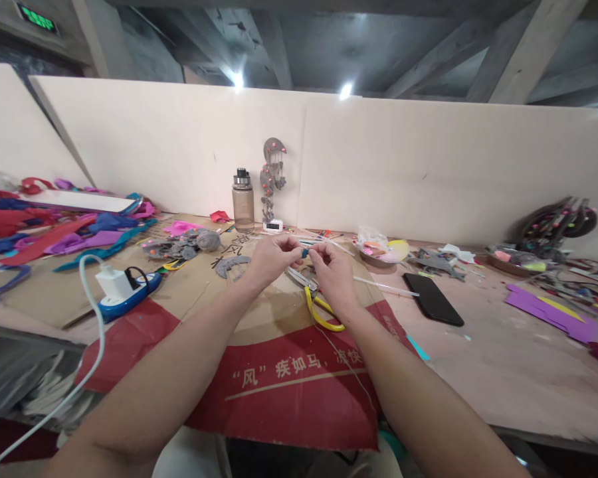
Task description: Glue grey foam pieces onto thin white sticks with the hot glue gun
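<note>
Over the cardboard sheet (279, 405), my left hand (278, 257) and my right hand (331, 269) meet fingertip to fingertip. Between them both pinch a small dark blue piece (304, 253), mostly covered by the fingers, so its kind is unclear. Yellow-handled scissors (311, 309) lie under and beside my right hand. A thin thread (349, 364) trails over the cardboard below that hand. Left of my left hand rests a grey felt crescent (225, 267). Further left sit a grey yarn ball (208, 239) and grey pieces with pink dots (172, 247).
A bottle (243, 202), a hanging grey ornament (273, 169) and a small white clock (273, 226) stand by the partition. Colored felt strips (74, 226) and a blue power strip (129, 297) are left. A phone (432, 299) and a bowl (383, 257) are right.
</note>
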Demonstrator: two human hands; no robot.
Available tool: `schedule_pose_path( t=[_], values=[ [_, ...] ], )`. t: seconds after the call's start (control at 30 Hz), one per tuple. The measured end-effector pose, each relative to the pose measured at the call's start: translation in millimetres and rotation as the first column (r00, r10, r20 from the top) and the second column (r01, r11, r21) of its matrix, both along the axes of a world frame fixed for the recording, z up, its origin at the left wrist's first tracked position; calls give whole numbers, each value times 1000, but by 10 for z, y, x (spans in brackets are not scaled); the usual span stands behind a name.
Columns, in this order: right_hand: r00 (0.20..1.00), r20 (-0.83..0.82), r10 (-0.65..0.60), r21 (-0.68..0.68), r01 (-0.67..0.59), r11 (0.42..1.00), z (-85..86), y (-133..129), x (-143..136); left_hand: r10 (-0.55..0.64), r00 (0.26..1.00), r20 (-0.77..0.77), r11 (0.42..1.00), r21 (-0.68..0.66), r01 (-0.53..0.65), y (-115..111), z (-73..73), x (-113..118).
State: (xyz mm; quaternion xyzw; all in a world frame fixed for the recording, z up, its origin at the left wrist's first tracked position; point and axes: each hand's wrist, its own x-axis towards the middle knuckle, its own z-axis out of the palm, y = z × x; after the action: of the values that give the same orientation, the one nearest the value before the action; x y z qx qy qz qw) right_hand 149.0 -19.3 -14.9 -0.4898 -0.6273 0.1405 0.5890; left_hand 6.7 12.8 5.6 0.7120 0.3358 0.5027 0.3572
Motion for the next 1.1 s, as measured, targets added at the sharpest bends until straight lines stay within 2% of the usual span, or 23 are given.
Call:
schedule_pose_path(
  t=[0.1,0.2,0.3,0.47,0.6,0.73,0.9,1.0,1.1],
  values=[
    [998,23,-50,-19,50,999,22,-11,12,-84,996,27,993,-84,86,12,10,0],
    [997,41,-70,-30,71,997,39,-14,29,-194,977,84,958,-197,207,44,19,-22],
    [995,70,-74,-18,76,997,46,-11,44,-222,971,91,946,-219,237,61,27,-48],
    [979,169,-112,65,103,993,36,-10,41,-163,983,-82,983,-94,155,34,16,-44],
    [973,204,-105,99,86,991,0,-4,24,-112,990,-89,992,-69,106,26,5,-25],
    [992,124,-24,59,17,998,-37,22,24,-71,997,-5,996,-61,70,83,-24,-44],
    [988,153,12,-21,-9,1000,-29,24,41,44,996,78,998,-42,-41,234,-82,-126],
    [992,115,58,-123,-44,991,-19,7,32,117,982,151,993,-44,-111,328,-80,-206],
    [982,118,148,-256,-114,960,-11,15,75,190,935,299,982,-46,-185,416,-58,-294]
  ],
)
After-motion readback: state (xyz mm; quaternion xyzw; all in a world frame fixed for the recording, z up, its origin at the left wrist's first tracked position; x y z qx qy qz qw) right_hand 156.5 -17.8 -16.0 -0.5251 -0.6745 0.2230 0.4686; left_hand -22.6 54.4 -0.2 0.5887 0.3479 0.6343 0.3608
